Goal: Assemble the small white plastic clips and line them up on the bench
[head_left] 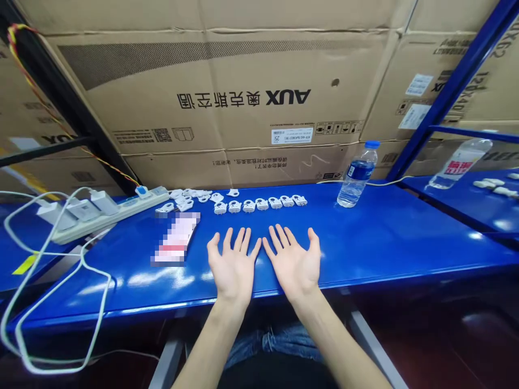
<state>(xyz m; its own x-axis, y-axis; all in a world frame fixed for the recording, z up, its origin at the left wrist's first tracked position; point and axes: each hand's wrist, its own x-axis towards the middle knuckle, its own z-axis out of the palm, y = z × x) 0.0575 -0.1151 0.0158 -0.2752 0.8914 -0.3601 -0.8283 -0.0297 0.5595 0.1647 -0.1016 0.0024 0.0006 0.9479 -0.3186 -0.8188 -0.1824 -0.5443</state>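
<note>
My left hand (234, 267) is held palm up over the front of the blue table (385, 243), its fingers spread and nothing in it. Beside it, my right hand (298, 265) is also palm up with fingers apart, likewise holding nothing. The two little fingers almost meet. Beyond the fingertips stands a row of several small white padlock-shaped pieces (248, 206), with short prongs on their lower side. To the left of that row lies a loose heap of similar white pieces (190, 195). A pinkish, blurred-out packet or paper (176, 240) rests left of my left hand.
A water bottle with a blue cap (357, 175) stands at the back right; another bottle (461, 163) is farther right. At left is a power strip (121, 213) with white adapters and looping cables (107, 286). Large cardboard boxes (243, 65) rise behind the table.
</note>
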